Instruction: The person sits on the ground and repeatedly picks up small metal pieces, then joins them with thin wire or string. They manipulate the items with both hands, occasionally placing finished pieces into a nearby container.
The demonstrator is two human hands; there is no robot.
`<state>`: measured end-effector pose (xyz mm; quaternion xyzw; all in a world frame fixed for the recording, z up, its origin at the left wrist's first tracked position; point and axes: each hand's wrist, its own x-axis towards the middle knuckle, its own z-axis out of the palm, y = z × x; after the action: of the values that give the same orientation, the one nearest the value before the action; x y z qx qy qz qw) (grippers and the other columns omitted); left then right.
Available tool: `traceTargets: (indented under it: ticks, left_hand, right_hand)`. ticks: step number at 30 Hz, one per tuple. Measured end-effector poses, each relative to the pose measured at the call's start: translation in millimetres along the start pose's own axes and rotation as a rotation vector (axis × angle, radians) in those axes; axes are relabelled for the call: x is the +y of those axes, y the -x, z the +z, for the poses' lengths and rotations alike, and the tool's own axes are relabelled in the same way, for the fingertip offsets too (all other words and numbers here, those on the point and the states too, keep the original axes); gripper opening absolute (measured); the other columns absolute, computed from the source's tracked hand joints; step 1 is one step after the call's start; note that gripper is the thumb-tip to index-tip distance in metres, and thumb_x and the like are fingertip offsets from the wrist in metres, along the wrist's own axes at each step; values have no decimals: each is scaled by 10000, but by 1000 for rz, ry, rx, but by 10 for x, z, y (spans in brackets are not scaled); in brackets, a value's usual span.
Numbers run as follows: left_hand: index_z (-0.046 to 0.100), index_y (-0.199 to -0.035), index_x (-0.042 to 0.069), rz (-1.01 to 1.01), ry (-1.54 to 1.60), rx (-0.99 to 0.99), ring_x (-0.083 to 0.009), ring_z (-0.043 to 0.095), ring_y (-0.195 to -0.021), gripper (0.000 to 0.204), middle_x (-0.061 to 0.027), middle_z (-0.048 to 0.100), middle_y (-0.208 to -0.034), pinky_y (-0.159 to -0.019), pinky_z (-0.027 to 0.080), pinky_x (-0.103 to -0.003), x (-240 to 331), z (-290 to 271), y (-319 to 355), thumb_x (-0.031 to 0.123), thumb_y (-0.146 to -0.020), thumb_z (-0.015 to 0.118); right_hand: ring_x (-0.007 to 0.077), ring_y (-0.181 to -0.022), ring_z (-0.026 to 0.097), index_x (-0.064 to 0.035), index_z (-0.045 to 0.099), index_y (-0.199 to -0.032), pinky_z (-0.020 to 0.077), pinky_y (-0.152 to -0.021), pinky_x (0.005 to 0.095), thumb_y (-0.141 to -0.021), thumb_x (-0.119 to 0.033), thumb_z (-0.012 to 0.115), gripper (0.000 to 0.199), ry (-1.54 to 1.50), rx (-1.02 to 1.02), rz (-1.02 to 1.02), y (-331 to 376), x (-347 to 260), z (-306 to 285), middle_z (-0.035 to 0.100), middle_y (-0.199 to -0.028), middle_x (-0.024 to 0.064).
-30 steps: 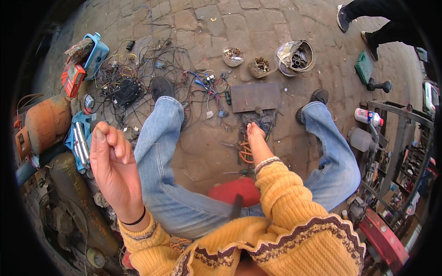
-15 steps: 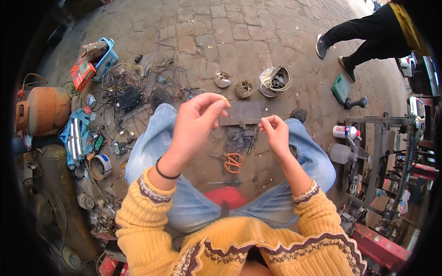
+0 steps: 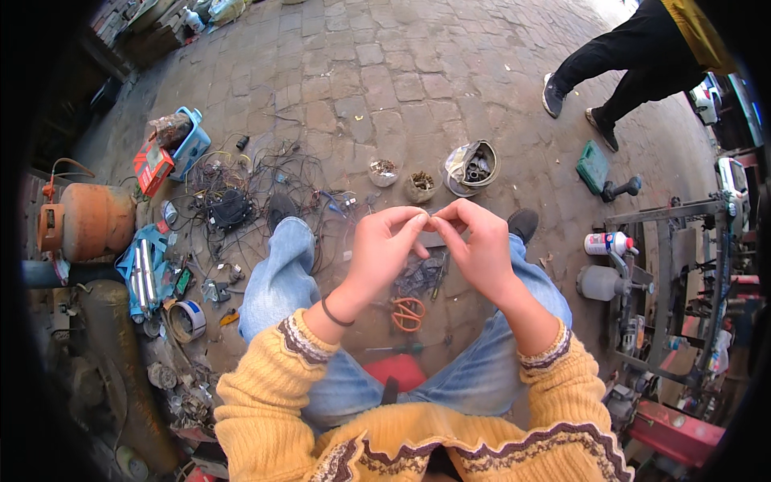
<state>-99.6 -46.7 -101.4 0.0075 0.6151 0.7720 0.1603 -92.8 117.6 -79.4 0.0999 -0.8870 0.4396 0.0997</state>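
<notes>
My left hand (image 3: pixel 381 251) and my right hand (image 3: pixel 482 249) meet fingertip to fingertip above the gap between my knees. Thumb and forefinger are pinched on each side. Whatever lies between them is too small to make out. Below the hands, a dark crumpled heap (image 3: pixel 416 279) rests on the ground. Orange-handled scissors (image 3: pixel 407 315) lie just nearer to me. Most of a dark flat plate (image 3: pixel 434 239) is hidden behind my fingers. A slim tool (image 3: pixel 440 277) lies beside the heap.
Beyond my hands stand two small tubs of metal bits (image 3: pixel 383 172) (image 3: pixel 420 186) and a bucket of parts (image 3: pixel 459 178). Tangled wires (image 3: pixel 265 185) spread to the left, near an orange gas cylinder (image 3: pixel 100 221). At right are a metal frame (image 3: pixel 662 273), a green case (image 3: pixel 593 167) and a standing person (image 3: pixel 622 64).
My hands were apart and have come together; the left moved right and down, the right slightly left. The view has shifted a little. The dark plate is now mostly covered.
</notes>
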Motion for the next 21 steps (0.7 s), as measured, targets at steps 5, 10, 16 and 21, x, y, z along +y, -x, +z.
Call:
traceTargets:
  ticks: [5,10,16,21]
  left_hand:
    - [668,-1073,-53,-45,34,23,-118,675,-684,219,-96,717,-917,-584,537,-236,-39,6,-39,126,-970,597]
    - [667,-1079,-45,-28,60,3,-118,677,-714,212,-90,713,-911,-616,551,-235,-57,-1,-35,123,-971,596]
    - [669,-1024,-30,-7,16,6,-110,662,-685,181,-76,707,-889,-612,542,-235,-62,-4,-12,123,-972,589]
    - [669,-1000,-10,-26,-71,65,-97,660,-661,157,-59,709,-881,-567,517,-221,-9,-48,-26,117,-965,582]
  right_hand:
    - [274,-659,661,-33,639,-806,515,-599,357,-841,-136,698,124,-28,35,23,-20,-4,56,659,-727,112]
    - [161,-689,675,3,648,-842,523,-629,311,-873,-110,680,122,-256,42,200,-12,-39,48,686,-743,90]
    - [54,-703,602,12,682,-921,479,-621,221,-922,-93,653,109,-424,70,306,-14,-7,45,682,-794,18]
    - [11,-662,508,2,697,-955,412,-581,177,-943,-111,646,124,-466,146,309,-17,15,-34,640,-791,-29]
